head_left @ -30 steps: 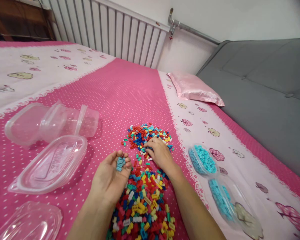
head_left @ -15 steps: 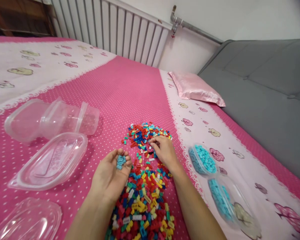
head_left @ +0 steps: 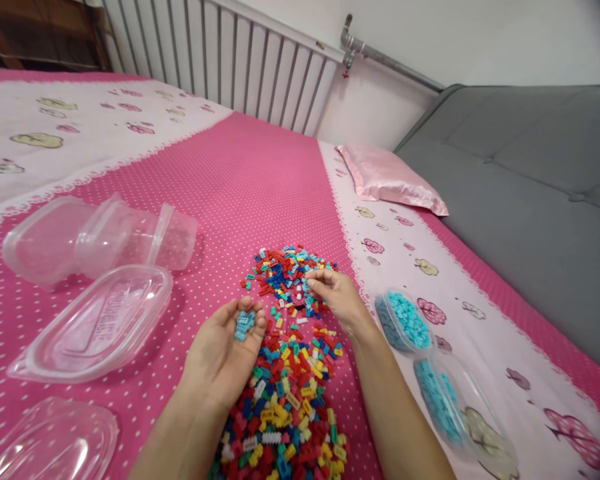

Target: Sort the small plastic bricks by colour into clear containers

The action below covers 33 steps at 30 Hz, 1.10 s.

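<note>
Palm up and fingers curled, my left hand point(head_left: 225, 353) cups several small light-blue toy bricks point(head_left: 245, 325). My right hand point(head_left: 337, 293) is over the right side of the far brick pile point(head_left: 280, 272), thumb and forefinger pinched together. What is between those fingertips, if anything, is too small to make out. A larger pile of mixed bricks point(head_left: 285, 413) in red, yellow, blue, green and white spreads nearer to me, between my forearms. Loose bricks lie between the two piles.
Right of my arm, a clear tub point(head_left: 405, 321) holds turquoise bricks; another clear tub point(head_left: 443, 400) holds more. On the left lie stacked clear containers point(head_left: 100, 237), a clear lid point(head_left: 100, 327) and another lid point(head_left: 55, 443). A pink pillow point(head_left: 390, 180) rests on the polka-dot bedspread point(head_left: 260, 173).
My right hand has shifted slightly right and lifted a little from the far pile, uncovering bricks there. My left hand stays cupped around the light-blue bricks.
</note>
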Motion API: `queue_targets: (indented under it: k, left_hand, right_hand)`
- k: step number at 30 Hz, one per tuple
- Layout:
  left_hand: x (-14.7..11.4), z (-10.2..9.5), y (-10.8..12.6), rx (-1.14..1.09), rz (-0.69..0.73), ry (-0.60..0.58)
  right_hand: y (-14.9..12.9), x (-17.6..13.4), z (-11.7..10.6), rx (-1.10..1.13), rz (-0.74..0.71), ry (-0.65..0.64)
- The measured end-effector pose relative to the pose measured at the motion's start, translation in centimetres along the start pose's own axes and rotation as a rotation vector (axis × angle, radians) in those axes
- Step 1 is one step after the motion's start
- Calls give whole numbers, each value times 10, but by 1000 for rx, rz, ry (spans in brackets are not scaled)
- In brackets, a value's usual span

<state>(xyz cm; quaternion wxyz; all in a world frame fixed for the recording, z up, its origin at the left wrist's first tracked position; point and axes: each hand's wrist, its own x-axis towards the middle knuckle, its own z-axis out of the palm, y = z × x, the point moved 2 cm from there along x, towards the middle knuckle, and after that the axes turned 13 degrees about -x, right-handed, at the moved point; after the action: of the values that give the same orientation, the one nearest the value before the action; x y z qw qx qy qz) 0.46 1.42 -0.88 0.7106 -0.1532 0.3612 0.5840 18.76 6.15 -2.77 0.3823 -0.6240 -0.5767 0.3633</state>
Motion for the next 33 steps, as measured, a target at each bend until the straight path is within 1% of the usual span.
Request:
queue_targets:
  k: [2, 5, 6, 7, 8, 9, 10, 12, 13, 14, 16, 18, 24, 28, 33]
  left_hand:
    - [0, -1, -3, 4, -26, 9]
    - [0, 0, -9, 8, -102, -59]
    - [0, 0, -11, 10, -125, -88]
    - [0, 0, -12, 8, -145, -102]
    - [-1, 0, -13, 3, -156, -100]
    - [-1, 1, -13, -4, -162, -88]
    - [-1, 1, -13, -11, -164, -77]
    - [-1, 1, -10, -13, -152, -70]
    - [0, 2, -9, -10, -139, -82]
    - [0, 2, -7, -7, -130, -99]
    - [1, 2, -4, -13, -119, -126]
    - [1, 2, -2, -21, -114, -132]
    - [1, 1, 0, -53, -137, -180]
    - [0, 2, 1, -52, -125, -167]
    - [-2, 4, 1, -49, -127, -154]
  right_hand:
    - [-17, -12, 3, 66, -13, -61]
    - [-47, -35, 11, 63, -141, -221]
    - [-55, -41, 13, 47, -189, -282]
    - [-60, -46, 14, 24, -220, -317]
    - [-62, -48, 13, 0, -233, -308]
    - [-62, -48, 10, -31, -227, -250]
    - [-59, -45, 5, -78, -209, -153]
    - [-49, -37, -9, -240, -171, 64]
    - [-43, -32, -15, -347, -156, 135]
    - [-37, -28, -19, -458, -144, 158]
    - [-27, -21, -23, -636, -122, 112]
    - [-18, -17, -21, -718, -109, 39]
    - [-8, -12, -7, -813, -160, -65]
    - [-5, -11, -12, -874, -74, -41]
    - [-5, -12, -17, -834, -80, -84]
